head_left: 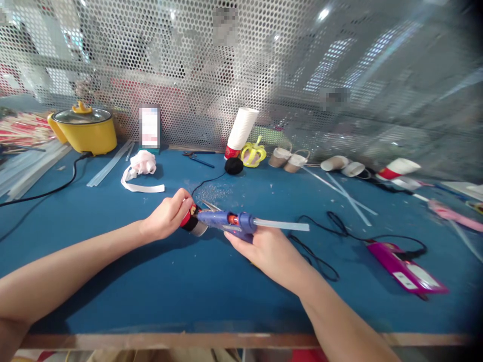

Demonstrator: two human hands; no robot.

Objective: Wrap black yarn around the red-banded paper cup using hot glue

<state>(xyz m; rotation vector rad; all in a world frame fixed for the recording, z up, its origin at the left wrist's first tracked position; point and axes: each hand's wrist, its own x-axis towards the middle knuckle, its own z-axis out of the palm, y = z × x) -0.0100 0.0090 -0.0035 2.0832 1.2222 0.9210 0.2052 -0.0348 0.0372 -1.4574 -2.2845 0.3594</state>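
Observation:
My right hand (266, 249) is wrapped round the handle of a blue hot glue gun (222, 220), with a clear glue stick (283, 224) sticking out of its back end. The gun's nozzle points left, at a small paper cup (198, 229) with red, black and white on it. Closed on that cup is my left hand (168, 213), which tips it over on its side. Black cord runs from near the cup to a ball of black yarn (234, 166). Behind the gun, the pointed metal tips of a tool (210, 205) show; the rest is hidden.
Pliers (199, 157), a cup stack (241, 131), a yellow crown-shaped piece (252, 154) and small handled cups (295, 163) stand along the mesh wall. A yellow electric pot (88, 130) sits left, crumpled white ribbon (142, 166) nearer. A purple power strip (407, 269) with black cables lies right.

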